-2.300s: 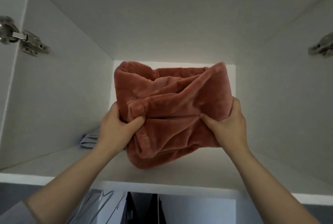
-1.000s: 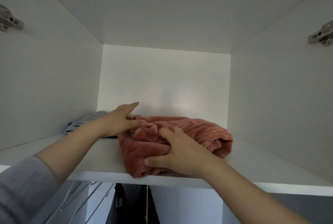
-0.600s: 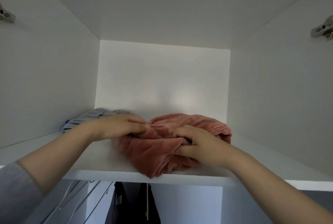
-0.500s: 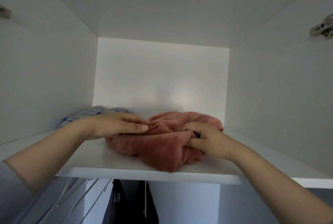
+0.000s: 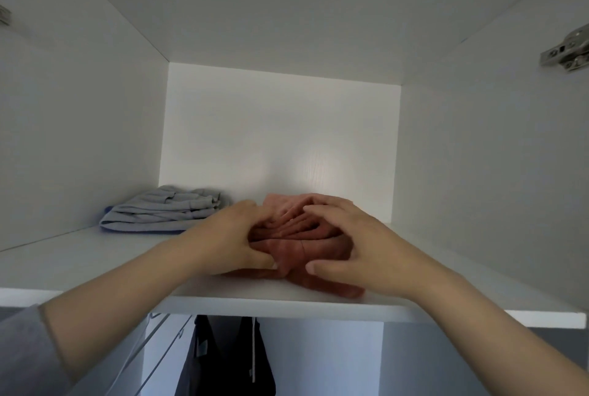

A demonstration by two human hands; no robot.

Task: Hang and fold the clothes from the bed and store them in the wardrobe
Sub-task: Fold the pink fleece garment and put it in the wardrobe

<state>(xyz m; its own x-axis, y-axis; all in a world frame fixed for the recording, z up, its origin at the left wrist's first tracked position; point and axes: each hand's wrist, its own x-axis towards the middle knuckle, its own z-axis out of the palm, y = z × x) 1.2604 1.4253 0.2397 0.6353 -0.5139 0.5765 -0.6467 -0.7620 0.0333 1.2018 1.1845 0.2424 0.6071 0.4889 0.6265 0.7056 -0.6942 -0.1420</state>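
A folded salmon-pink fleece garment lies on the white upper wardrobe shelf, near its front edge and right of centre. My left hand grips the garment's left side, fingers curled over the top and thumb against the front. From the right, my right hand rests on it, with spread fingers pressing the top and the thumb stretched along the front. Both hands hide much of the garment. A grey folded garment sits on the same shelf at the back left, apart from the pink one.
The compartment has white side walls, a back panel and a top. A metal door hinge sticks out on the right wall. Below the shelf hang a dark garment and wire hangers.
The pink garment went from held up in both hands to lying on the shelf. It has slid further back, and both hands now close in on it from the sides.
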